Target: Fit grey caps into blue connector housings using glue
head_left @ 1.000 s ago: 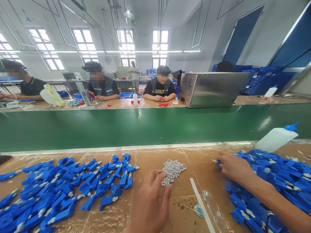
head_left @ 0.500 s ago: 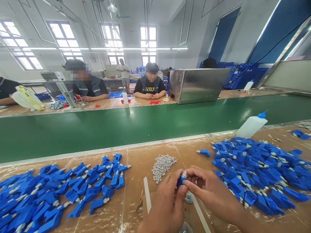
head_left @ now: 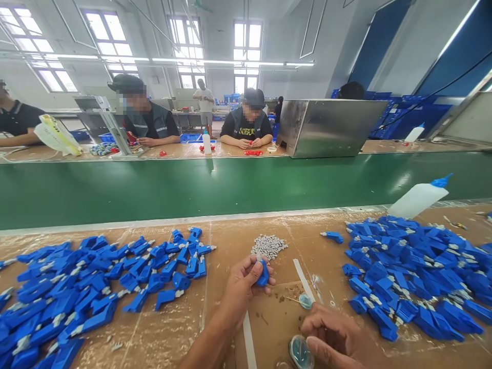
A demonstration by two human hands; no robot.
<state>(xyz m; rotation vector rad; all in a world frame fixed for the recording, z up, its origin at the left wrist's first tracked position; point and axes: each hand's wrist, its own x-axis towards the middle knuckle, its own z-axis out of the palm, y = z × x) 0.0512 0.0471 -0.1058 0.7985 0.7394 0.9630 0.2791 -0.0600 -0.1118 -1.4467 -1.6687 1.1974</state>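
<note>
A blue plastic part (head_left: 263, 277) with a whitish tip is pinched between the thumb and fingers of my left hand (head_left: 244, 281), above the brown table. My right hand (head_left: 338, 335) is lower and to the right, its fingers curled beside a small round clear dish (head_left: 301, 352) of bluish-green stuff. Whatever its fingertips grip, if anything, is hidden. Just beyond those fingers lies another small clear round piece (head_left: 306, 301) with a thin stick against it. A heap of small grey-white pieces (head_left: 269, 247) sits beyond my left hand.
Blue parts lie spread at left (head_left: 88, 287) and piled at right (head_left: 411, 277). A white bottle with a blue cap (head_left: 418, 199) leans behind the right pile. Past the green belt (head_left: 154, 192), co-workers sit at a bench with a metal box (head_left: 334, 128).
My hands have come apart. The left keeps the blue part and has shifted left; the right has moved down beside the dish. The camera view has shifted too.
</note>
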